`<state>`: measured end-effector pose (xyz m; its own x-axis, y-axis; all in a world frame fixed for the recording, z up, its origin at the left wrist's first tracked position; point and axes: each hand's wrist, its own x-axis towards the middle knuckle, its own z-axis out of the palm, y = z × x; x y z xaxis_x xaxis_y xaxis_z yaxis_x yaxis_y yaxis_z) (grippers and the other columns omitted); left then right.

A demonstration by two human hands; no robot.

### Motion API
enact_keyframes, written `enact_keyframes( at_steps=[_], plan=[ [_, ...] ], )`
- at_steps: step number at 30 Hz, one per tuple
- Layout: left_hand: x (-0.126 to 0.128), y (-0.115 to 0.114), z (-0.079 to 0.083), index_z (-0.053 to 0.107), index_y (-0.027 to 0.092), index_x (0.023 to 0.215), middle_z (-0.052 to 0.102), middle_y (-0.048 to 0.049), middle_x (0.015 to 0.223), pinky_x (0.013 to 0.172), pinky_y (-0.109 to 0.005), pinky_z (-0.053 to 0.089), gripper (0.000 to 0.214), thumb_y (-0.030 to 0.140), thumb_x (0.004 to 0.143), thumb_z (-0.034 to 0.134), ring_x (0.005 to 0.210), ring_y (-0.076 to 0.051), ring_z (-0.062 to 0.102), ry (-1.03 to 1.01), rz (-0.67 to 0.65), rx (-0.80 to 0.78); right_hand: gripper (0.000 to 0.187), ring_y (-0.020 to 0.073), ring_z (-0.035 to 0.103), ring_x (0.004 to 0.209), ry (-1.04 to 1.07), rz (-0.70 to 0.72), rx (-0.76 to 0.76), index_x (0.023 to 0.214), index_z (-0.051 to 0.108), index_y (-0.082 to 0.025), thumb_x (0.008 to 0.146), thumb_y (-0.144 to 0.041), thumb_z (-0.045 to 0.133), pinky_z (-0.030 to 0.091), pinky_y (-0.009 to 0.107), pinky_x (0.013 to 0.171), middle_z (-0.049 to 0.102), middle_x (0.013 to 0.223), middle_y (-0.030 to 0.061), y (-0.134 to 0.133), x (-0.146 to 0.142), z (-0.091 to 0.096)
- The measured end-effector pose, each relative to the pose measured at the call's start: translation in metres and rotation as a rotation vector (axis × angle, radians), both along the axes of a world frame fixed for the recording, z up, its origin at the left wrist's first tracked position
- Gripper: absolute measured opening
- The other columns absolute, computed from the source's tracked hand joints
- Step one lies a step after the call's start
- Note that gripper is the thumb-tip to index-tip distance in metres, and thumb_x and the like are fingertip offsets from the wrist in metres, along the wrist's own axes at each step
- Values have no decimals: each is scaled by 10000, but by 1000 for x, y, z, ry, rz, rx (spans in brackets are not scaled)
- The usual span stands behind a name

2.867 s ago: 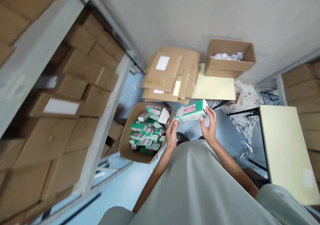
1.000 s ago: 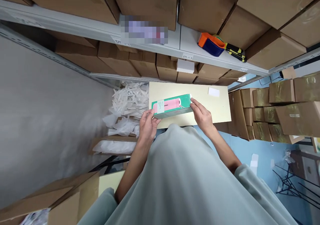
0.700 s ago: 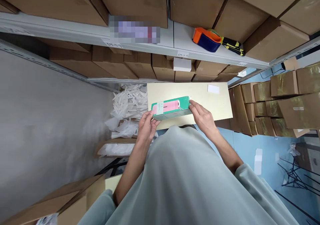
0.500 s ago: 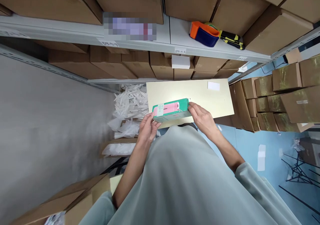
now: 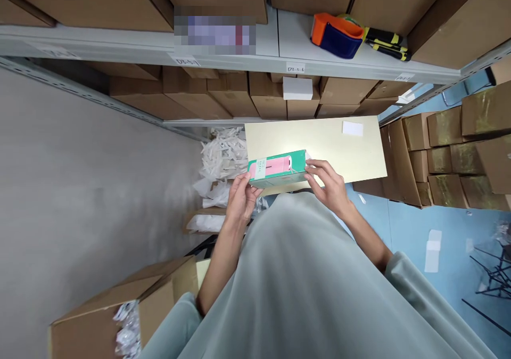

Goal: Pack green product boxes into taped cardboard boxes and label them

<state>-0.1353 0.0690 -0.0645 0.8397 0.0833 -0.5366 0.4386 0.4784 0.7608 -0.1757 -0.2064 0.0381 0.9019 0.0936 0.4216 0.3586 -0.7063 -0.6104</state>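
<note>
A long green box with a pink picture on its face (image 5: 277,168) lies level between my two hands, just above the near edge of a pale yellow table (image 5: 331,140). My left hand (image 5: 243,195) pinches the box's left end with thumb and fingers. My right hand (image 5: 329,185) grips its right end, fingers curled over the corner. My grey-green shirt fills the lower part of the view and hides what is below my hands.
A grey metal shelf (image 5: 247,55) with brown cartons runs across the top; an orange and blue tape dispenser (image 5: 337,29) lies on it. White plastic bags (image 5: 222,156) are heaped left of the table. An open carton (image 5: 120,311) sits lower left. More cartons (image 5: 447,151) are stacked right.
Earlier I faced a carton full of green boxes on the floor; I have turned to the yellow table. Over the last second the box stayed held in both hands, hardly shifting.
</note>
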Motion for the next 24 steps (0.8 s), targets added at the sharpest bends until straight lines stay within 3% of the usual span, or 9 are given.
enact_keyframes(
  at_steps=[6,10,15,20,24],
  plan=[
    [-11,-18,9,654,276,1022,859,-81,1305,1040,-455,681,466,604,837,928,1211,-275,829,-18,3,-12,431,280,700,1503,35,-60,220,1598,680,-282,1187,-351,570,622,522,1261,757,1546,129,18,-6,-3],
    [-17,-27,17,618,285,1025,846,-65,1318,1091,-493,661,462,601,860,912,1273,-285,810,-60,4,-6,391,284,692,1507,72,-96,314,1525,715,-280,1167,-407,622,614,537,1263,746,1557,136,17,-3,-10],
    [-15,-38,21,613,295,1072,840,-34,1230,1063,-440,667,504,532,802,967,1157,-239,821,-124,42,45,407,268,754,1416,77,-258,602,1342,736,-206,1137,-549,657,640,476,1218,778,1457,187,6,22,-52],
    [-14,-52,10,618,252,1117,828,-76,1179,1009,-384,664,647,409,664,1053,1131,-247,812,-74,-58,28,531,281,792,1322,120,-321,774,1253,774,-189,1039,-674,742,633,507,1204,820,1369,184,-18,63,-96],
    [-27,-75,0,520,297,1501,713,-133,1457,1096,-437,642,1030,358,634,1071,1248,-287,797,-71,-88,80,620,275,784,1307,143,-333,786,1294,784,-175,1052,-733,664,637,492,1167,818,1377,197,-25,91,-114]
  ],
)
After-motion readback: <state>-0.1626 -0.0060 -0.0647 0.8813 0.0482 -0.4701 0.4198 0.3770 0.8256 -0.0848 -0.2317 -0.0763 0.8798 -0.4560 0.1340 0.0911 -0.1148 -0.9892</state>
